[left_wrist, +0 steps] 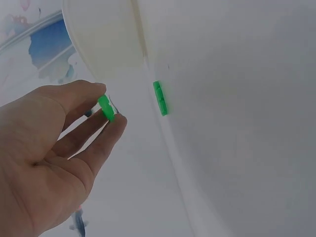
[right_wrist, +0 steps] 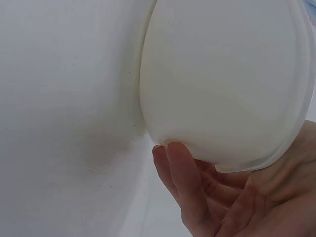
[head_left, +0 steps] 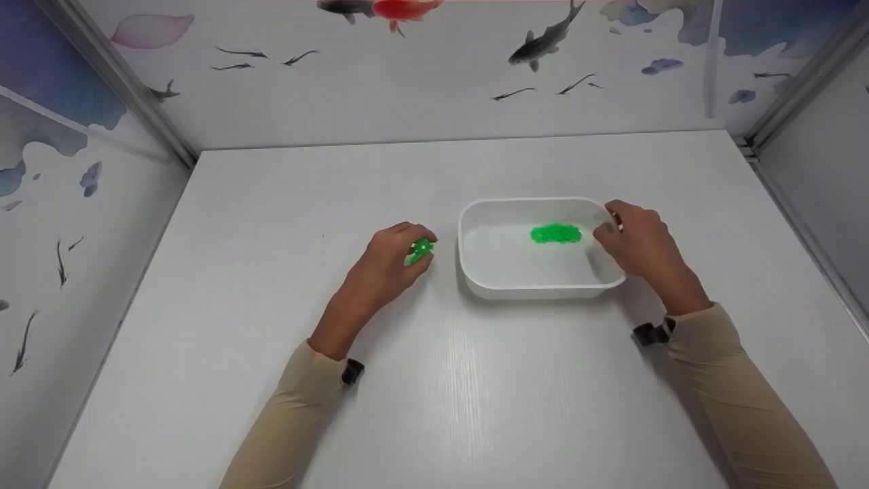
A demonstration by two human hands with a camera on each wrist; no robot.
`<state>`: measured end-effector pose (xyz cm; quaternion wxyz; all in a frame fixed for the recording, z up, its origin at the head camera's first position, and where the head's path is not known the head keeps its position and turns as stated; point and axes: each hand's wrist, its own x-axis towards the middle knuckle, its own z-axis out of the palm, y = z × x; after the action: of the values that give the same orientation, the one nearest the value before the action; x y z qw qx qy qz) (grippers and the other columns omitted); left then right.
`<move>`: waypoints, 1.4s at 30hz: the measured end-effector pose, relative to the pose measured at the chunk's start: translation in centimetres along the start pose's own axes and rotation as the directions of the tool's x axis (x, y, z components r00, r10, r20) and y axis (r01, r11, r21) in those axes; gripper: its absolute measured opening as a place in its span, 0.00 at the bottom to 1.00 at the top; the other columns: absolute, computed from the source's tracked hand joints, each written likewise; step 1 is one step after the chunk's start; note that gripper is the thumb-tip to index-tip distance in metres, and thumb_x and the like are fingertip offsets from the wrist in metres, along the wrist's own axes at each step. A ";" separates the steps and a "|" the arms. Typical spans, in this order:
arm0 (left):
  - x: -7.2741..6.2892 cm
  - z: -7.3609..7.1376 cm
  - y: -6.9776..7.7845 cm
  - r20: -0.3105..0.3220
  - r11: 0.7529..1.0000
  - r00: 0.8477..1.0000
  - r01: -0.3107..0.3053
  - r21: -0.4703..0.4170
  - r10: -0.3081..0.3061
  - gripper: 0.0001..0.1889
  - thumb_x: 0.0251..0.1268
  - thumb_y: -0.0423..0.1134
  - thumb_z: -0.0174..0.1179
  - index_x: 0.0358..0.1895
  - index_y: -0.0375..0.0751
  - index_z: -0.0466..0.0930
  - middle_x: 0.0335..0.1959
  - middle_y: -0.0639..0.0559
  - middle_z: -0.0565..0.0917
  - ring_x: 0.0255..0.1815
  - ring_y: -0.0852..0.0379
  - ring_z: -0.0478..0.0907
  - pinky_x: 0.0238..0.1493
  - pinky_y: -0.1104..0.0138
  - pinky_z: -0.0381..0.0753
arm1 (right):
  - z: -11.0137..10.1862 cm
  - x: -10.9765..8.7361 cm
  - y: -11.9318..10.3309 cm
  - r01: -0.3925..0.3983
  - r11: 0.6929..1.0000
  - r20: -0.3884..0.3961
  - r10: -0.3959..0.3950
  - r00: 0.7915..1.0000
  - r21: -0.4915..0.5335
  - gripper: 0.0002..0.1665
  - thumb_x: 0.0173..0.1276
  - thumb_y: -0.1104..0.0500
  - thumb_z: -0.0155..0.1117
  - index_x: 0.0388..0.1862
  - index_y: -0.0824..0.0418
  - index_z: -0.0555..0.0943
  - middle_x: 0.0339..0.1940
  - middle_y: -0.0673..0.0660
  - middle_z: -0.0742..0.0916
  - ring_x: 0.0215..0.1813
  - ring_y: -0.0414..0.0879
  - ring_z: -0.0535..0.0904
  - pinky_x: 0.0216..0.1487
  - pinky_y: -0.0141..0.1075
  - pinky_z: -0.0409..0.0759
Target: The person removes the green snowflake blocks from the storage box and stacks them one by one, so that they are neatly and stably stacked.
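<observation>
My left hand (head_left: 392,261) pinches a small bright-green plastic piece (head_left: 422,247) between thumb and fingertips, just left of the white tub (head_left: 543,293). In the left wrist view that held piece (left_wrist: 106,108) appears thin and nearly edge-on. A second green piece (left_wrist: 160,98) lies on the table close to the fingertips. The right hand (head_left: 638,238) grips the tub's right end, its thumb over the rim and inside. Seen from the right wrist, curled fingers (right_wrist: 185,173) press against the tub's outer wall (right_wrist: 222,84). A bumpy green cluster (head_left: 557,233) sits on the tub floor.
The white table (head_left: 421,407) reaches back to a wall panel (head_left: 407,88) printed with fish. Side panels (head_left: 61,224) stand at left and right. Small black devices (head_left: 352,371) are worn at both wrists over tan sleeves (head_left: 292,414).
</observation>
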<state>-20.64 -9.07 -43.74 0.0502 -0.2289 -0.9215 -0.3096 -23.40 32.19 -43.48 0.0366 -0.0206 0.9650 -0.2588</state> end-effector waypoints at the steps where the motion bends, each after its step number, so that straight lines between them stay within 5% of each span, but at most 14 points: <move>1: 0.0 0.0 -0.1 0.006 1.000 1.000 0.009 0.006 -0.009 0.16 0.71 0.33 0.73 0.60 0.44 0.87 0.59 0.46 0.90 0.58 0.51 0.89 0.63 0.61 0.88 | 0.0 0.0 0.0 0.000 1.000 0.000 0.000 1.000 0.000 0.30 0.81 0.54 0.53 0.74 0.69 0.74 0.61 0.73 0.86 0.50 0.62 0.85 0.48 0.54 0.88; 15: 0.6 -0.3 -1.3 0.144 0.996 0.985 0.091 0.021 -0.093 0.14 0.72 0.32 0.71 0.58 0.42 0.89 0.58 0.48 0.91 0.63 0.52 0.87 0.67 0.58 0.85 | 0.2 0.1 0.1 -0.013 1.000 -0.007 0.013 1.000 -0.006 0.31 0.80 0.53 0.53 0.75 0.68 0.74 0.61 0.72 0.86 0.49 0.61 0.84 0.45 0.50 0.86; 22: 0.9 -0.3 -1.5 0.215 0.994 0.971 0.101 0.028 -0.105 0.14 0.73 0.33 0.70 0.58 0.42 0.90 0.59 0.48 0.91 0.64 0.51 0.86 0.69 0.56 0.84 | 0.1 0.0 0.1 -0.018 1.000 0.003 0.018 1.000 0.003 0.32 0.81 0.53 0.53 0.77 0.68 0.73 0.65 0.73 0.84 0.54 0.64 0.83 0.54 0.59 0.86; 42: 1.2 0.1 -1.5 0.242 0.993 0.964 0.104 0.054 -0.114 0.13 0.74 0.34 0.70 0.58 0.44 0.90 0.59 0.49 0.91 0.62 0.51 0.87 0.67 0.54 0.85 | 0.1 -0.1 0.0 -0.002 1.000 -0.010 0.002 1.000 -0.003 0.29 0.81 0.53 0.52 0.74 0.67 0.75 0.61 0.72 0.85 0.51 0.63 0.83 0.51 0.57 0.86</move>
<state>-22.34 -9.59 -44.37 -0.0763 -0.2133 -0.9380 -0.2624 -23.27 32.15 -43.61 0.0321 -0.0181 0.9656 -0.2576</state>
